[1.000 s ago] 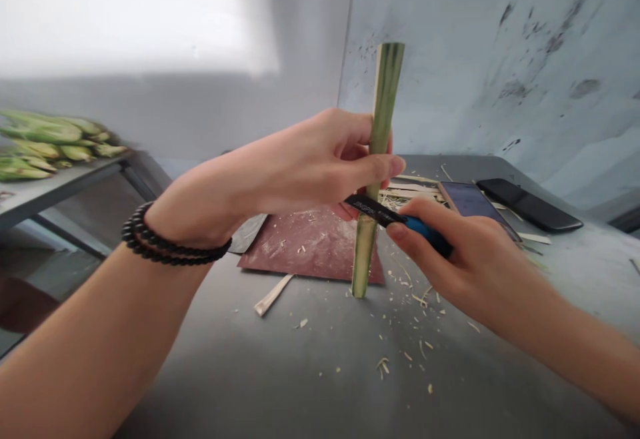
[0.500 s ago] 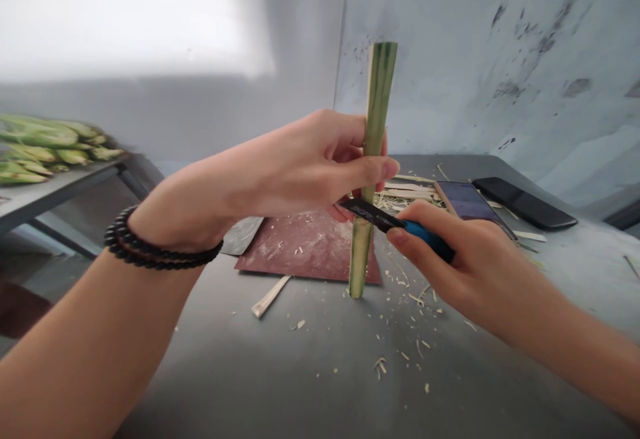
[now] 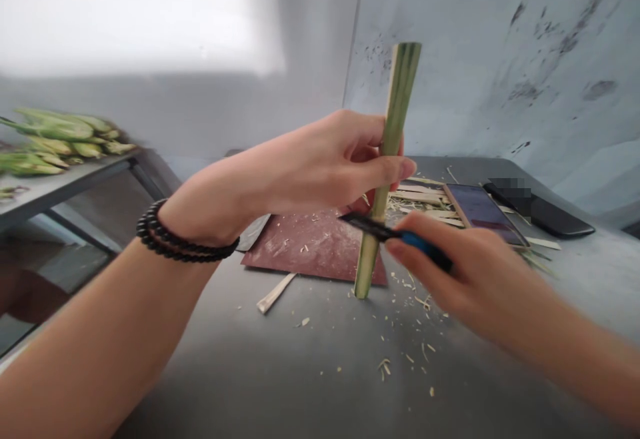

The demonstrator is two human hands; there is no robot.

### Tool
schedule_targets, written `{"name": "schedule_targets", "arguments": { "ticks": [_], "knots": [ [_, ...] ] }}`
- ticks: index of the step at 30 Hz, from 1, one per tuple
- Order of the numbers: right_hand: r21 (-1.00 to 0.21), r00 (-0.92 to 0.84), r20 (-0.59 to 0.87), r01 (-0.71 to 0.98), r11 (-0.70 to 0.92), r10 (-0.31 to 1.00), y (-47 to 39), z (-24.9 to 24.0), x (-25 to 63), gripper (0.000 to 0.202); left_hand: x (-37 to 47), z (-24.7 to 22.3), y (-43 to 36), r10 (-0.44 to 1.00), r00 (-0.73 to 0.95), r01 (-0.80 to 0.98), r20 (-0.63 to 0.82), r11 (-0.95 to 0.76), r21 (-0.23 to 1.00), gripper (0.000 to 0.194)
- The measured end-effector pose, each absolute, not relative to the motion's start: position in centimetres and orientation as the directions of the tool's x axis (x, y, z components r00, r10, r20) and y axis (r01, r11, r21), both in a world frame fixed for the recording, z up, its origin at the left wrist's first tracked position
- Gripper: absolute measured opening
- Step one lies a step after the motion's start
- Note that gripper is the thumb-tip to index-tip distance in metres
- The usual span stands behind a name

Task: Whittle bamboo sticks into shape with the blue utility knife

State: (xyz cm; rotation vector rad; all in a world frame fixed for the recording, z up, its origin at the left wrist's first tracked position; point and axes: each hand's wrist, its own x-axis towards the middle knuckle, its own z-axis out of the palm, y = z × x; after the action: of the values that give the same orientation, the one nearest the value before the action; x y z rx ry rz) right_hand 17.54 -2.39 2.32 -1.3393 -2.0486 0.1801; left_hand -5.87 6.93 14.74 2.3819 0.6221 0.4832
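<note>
My left hand (image 3: 363, 165) is wrapped round the upper part of a green plant stalk (image 3: 400, 99). The stalk leans slightly right at the top, and its lower end meets the grey table. Below that grip, the stalk's side is paler, with its skin shaved off. In my right hand (image 3: 445, 252) is a small knife (image 3: 370, 227) with a dark blade and a blue and black handle. Its blade lies across the stalk just under my left fingers. Part of the stalk is hidden behind the blade and my left thumb.
A reddish-brown sheet (image 3: 305, 245) lies behind the stalk, dusted with shavings. One pale strip (image 3: 276, 293) rests in front of it. Pale strips, a phone (image 3: 483, 212) and a black flat object (image 3: 555, 212) lie at the right. Green plant pieces (image 3: 60, 135) are piled on a side table (image 3: 95, 172).
The stalk's top has tilted further right along with my left hand. The knife blade has shifted slightly down along the stalk. The whole view has also moved a little.
</note>
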Motion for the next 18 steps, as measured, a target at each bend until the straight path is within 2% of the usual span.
{"name": "schedule_targets", "arguments": {
  "ticks": [4,9,13,18],
  "knots": [
    [-0.443,-0.308,0.421,0.751,0.490,0.853,-2.2,1.8,17.7,0.038,-6.4,14.5,7.5,0.566,0.805,0.346,0.177,-0.691,0.635,0.025],
    [-0.415,-0.225,0.529,0.772,0.481,0.818,-2.3,2.4,19.2,0.045,-6.6,14.0,8.1,0.559,0.809,0.307,0.180,-0.664,0.682,0.024],
    [-0.380,-0.217,0.556,0.793,0.477,0.802,-2.1,2.8,19.2,0.051,-6.1,14.1,8.0,0.571,0.802,0.309,0.178,-0.651,0.694,0.023],
    [-0.296,-0.236,0.620,0.813,0.502,0.748,-1.8,2.9,18.8,0.044,-6.0,14.5,7.5,0.542,0.821,0.311,0.181,-0.690,0.653,0.029]
  ]
}}
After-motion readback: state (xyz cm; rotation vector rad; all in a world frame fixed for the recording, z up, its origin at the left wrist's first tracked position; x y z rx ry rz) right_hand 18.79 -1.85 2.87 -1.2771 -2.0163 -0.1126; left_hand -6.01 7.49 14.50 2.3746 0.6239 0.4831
